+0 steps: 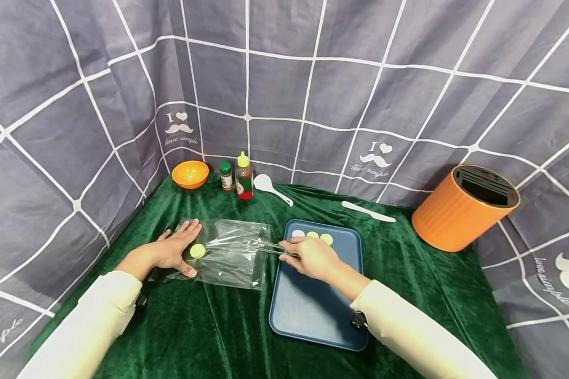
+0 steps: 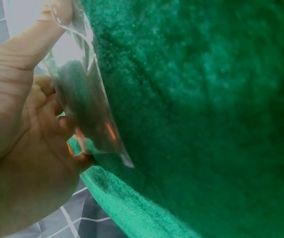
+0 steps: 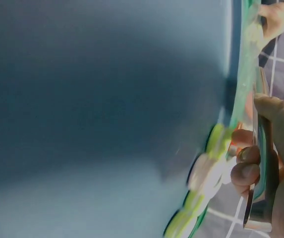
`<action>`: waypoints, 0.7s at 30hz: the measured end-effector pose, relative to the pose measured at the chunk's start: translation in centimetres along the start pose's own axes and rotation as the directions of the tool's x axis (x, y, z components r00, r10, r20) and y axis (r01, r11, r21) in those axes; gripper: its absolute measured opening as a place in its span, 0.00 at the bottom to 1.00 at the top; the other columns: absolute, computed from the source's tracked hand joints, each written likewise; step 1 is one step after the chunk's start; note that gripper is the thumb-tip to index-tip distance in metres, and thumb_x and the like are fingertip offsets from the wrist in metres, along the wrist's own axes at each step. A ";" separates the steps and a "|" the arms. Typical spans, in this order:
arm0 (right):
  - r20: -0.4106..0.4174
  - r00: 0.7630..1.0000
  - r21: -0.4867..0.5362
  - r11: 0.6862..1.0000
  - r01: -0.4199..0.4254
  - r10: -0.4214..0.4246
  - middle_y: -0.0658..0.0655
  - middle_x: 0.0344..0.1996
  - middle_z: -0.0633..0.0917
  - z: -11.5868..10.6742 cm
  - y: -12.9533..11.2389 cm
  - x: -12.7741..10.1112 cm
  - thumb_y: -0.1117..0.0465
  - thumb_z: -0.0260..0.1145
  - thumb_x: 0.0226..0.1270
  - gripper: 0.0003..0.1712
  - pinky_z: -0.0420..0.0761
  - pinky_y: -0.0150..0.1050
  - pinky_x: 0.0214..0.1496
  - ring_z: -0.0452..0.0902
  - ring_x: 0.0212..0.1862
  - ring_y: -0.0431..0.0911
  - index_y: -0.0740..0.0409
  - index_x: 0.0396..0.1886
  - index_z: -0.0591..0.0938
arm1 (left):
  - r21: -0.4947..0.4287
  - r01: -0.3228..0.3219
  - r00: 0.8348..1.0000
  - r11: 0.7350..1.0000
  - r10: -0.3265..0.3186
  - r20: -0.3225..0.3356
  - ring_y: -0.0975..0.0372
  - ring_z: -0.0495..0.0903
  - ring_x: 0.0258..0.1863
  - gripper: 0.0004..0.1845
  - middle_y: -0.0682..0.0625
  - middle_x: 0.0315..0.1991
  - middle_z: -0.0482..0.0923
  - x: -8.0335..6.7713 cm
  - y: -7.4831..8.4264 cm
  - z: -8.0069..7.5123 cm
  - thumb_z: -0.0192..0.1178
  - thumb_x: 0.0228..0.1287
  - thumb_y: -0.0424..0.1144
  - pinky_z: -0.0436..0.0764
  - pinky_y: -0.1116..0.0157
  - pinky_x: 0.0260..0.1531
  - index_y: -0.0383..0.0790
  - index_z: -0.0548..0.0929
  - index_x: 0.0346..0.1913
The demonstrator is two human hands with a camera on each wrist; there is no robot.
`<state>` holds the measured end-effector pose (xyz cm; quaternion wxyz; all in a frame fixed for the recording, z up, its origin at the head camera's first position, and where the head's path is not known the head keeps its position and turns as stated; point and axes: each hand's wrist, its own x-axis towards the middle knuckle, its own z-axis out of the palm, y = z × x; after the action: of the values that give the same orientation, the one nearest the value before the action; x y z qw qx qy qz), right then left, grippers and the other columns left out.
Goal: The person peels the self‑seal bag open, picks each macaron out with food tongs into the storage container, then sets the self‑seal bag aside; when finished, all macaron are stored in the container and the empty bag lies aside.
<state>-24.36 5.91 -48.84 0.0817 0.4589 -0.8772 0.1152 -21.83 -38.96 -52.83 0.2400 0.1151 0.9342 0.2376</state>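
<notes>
My left hand (image 1: 176, 250) lies with spread fingers on the left end of a clear plastic bag (image 1: 237, 268). In the left wrist view the bag's edge (image 2: 102, 109) runs beside the thumb. My right hand (image 1: 315, 258) pinches metal tongs (image 3: 263, 188), which reach left over or into the bag. By their tips is a round yellow-green piece (image 1: 197, 251), like a macaron; whether it is gripped or inside the bag cannot be told. Similar pieces, yellow-green (image 1: 326, 239) and pale (image 1: 298, 233), sit at the far end of the blue tray (image 1: 313, 310), below my right forearm.
Along the back stand an orange bowl (image 1: 190, 175), a green-capped spice jar (image 1: 226, 176) and a sauce bottle (image 1: 244, 179). A white spoon (image 1: 265, 184) and white knife (image 1: 367, 211) lie nearby. An orange knife block (image 1: 450, 216) stands at right. Green cloth (image 1: 180, 326) covers the table.
</notes>
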 end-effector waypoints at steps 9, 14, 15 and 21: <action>-0.034 0.999 -0.093 0.996 -0.012 0.009 0.46 0.47 0.95 -0.4 2.0 -1.5 0.51 0.76 0.77 0.16 0.88 0.40 0.34 0.92 0.40 0.44 0.46 0.60 0.94 | 0.009 -0.004 1.000 1.000 0.004 -0.010 0.39 0.26 0.92 0.88 0.43 0.93 0.27 -0.3 0.1 0.2 0.80 0.36 0.81 0.33 0.24 0.81 0.41 0.41 0.92; -0.047 0.999 -0.118 0.993 -0.013 0.007 0.42 0.30 0.84 -0.9 3.0 -2.0 0.52 0.75 0.78 0.14 0.72 0.34 0.22 0.79 0.24 0.39 0.44 0.59 0.94 | 0.006 -0.003 1.000 1.000 0.003 -0.004 0.39 0.26 0.92 0.88 0.42 0.93 0.26 -0.3 0.2 0.3 0.80 0.38 0.80 0.34 0.24 0.81 0.41 0.40 0.92; -0.054 0.999 -0.120 0.993 -0.009 0.002 0.42 0.29 0.82 -1.0 3.2 -2.2 0.52 0.76 0.78 0.13 0.69 0.34 0.21 0.78 0.22 0.38 0.43 0.57 0.94 | 0.004 -0.002 1.000 1.000 0.002 -0.004 0.39 0.26 0.92 0.88 0.42 0.93 0.26 -0.3 0.3 0.2 0.80 0.38 0.80 0.34 0.25 0.81 0.41 0.40 0.92; -0.074 0.993 -0.127 0.988 0.087 -0.097 0.41 0.26 0.79 -1.8 3.6 -3.0 0.52 0.79 0.74 0.07 0.70 0.32 0.19 0.79 0.21 0.37 0.43 0.47 0.94 | 0.006 0.003 1.000 1.000 -0.003 -0.007 0.38 0.26 0.92 0.88 0.42 0.93 0.26 -0.5 0.4 -0.1 0.81 0.37 0.80 0.33 0.25 0.81 0.41 0.41 0.92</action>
<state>-25.53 10.79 -48.34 0.1500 0.4880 -0.8565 0.0752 -21.43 -38.81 -52.38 0.2370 0.1135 0.9358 0.2348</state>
